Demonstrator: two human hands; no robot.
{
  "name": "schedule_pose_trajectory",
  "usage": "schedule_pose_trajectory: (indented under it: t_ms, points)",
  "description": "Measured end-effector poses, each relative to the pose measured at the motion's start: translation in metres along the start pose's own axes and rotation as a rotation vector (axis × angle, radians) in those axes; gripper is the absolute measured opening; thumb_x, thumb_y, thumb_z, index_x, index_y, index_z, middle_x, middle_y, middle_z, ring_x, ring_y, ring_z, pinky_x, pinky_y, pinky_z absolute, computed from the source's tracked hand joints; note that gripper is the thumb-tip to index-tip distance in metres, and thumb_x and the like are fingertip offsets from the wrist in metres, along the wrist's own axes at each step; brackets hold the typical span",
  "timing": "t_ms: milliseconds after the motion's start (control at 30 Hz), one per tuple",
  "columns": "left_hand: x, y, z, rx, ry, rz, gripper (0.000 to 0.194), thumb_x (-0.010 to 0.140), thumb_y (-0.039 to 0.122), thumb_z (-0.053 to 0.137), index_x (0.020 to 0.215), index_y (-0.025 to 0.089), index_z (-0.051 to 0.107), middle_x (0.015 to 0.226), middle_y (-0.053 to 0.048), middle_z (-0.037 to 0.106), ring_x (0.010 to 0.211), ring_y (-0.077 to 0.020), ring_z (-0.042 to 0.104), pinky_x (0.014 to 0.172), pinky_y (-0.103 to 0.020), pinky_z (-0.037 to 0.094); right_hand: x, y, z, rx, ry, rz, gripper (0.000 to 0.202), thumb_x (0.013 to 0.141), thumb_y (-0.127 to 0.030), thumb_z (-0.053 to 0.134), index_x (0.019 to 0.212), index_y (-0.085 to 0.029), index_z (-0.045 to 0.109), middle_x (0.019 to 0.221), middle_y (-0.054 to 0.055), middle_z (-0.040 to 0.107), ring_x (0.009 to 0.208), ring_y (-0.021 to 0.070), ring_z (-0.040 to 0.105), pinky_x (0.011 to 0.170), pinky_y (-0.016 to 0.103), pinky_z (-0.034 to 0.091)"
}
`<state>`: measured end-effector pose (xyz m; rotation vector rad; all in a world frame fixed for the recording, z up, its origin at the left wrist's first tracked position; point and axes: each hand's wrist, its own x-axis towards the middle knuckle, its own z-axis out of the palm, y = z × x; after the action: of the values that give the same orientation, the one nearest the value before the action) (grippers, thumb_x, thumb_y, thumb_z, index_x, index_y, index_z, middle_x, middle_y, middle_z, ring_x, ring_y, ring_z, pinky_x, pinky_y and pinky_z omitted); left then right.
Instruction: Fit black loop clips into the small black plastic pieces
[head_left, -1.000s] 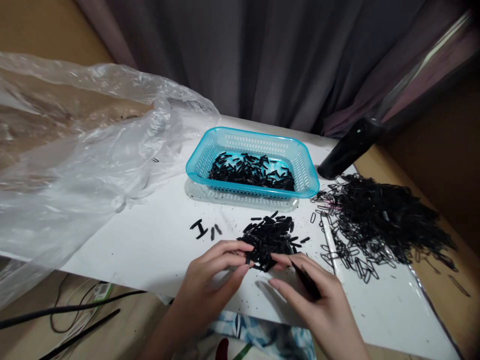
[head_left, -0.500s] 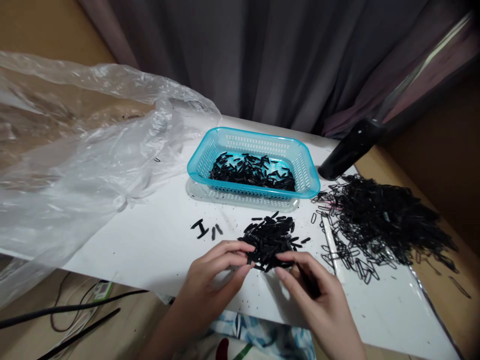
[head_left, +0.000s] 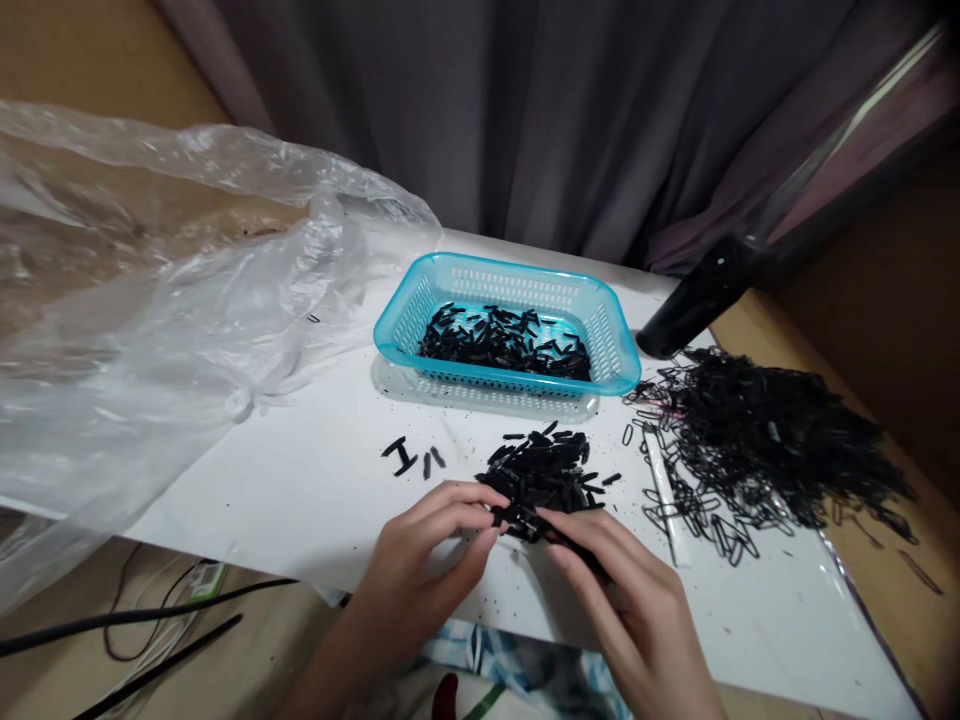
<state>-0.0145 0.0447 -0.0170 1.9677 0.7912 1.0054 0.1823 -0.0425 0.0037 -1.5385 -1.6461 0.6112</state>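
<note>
A loose pile of small black strips (head_left: pixel 544 462) lies on the white table in front of me. At its near left edge, my left hand (head_left: pixel 431 545) pinches a short black strip (head_left: pixel 499 517) between fingertips and thumb. My right hand (head_left: pixel 630 590) is on the near right side of the pile, its fingers closed round a slim dark tool (head_left: pixel 586 558). Most of that tool is hidden by the fingers, so I cannot tell its kind. The right fingertips sit close to the strip in my left hand.
Behind the pile stands a blue plastic basket (head_left: pixel 397 340) holding more black strips. To the right spreads a heap of black wire loops (head_left: pixel 780 440), near a black cylindrical handle (head_left: pixel 694 300). A clear plastic bag (head_left: pixel 187 300) covers the left side. A few strips (head_left: pixel 401 457) lie apart.
My right hand has moved left, bringing its fingertips and the dark tool nearer to the left hand. The left hand has hardly moved.
</note>
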Motion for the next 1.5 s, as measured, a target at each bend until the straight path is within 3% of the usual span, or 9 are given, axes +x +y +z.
schedule_pose_trajectory:
  t_ms: [300,733,1200,1500]
  points:
    - [0.002,0.001,0.001,0.052,-0.003,0.022,0.018,0.092,0.009,0.059,0.094,0.022,0.072,0.101,-0.005,0.077,0.094,-0.0158,0.073,0.085,-0.024,0.059,0.001,-0.004,-0.001,-0.111,0.035,-0.127,0.029,0.098,-0.013,0.057,0.121,-0.023,0.071,0.102,0.005,0.078,0.087,0.0189,0.074,0.074,0.030,0.062]
    - [0.001,0.001,0.002,0.095,-0.048,0.034,0.018,0.094,0.008,0.057,0.096,0.022,0.068,0.105,-0.004,0.074,0.099,-0.0149,0.070,0.090,-0.023,0.055,0.004,-0.003,-0.003,-0.240,0.021,-0.202,0.029,0.097,-0.012,0.053,0.119,-0.019,0.071,0.100,0.006,0.079,0.081,0.0199,0.075,0.068,0.031,0.063]
    - [0.002,0.000,0.004,0.164,-0.075,0.045,0.017,0.095,0.009,0.056,0.096,0.023,0.065,0.106,-0.003,0.072,0.101,-0.0152,0.067,0.092,-0.023,0.053,0.001,-0.001,-0.004,-0.252,-0.017,-0.162,0.031,0.098,-0.013,0.053,0.123,-0.018,0.071,0.102,0.006,0.079,0.081,0.0209,0.074,0.067,0.032,0.063]
    - [-0.001,-0.001,0.004,0.178,-0.157,0.102,0.025,0.097,0.003,0.048,0.106,0.022,0.061,0.113,-0.004,0.070,0.105,-0.0169,0.062,0.095,-0.028,0.049,0.002,-0.003,-0.010,-0.314,-0.084,-0.168,0.036,0.098,-0.011,0.048,0.123,-0.019,0.071,0.102,0.006,0.079,0.076,0.0213,0.073,0.062,0.032,0.061]
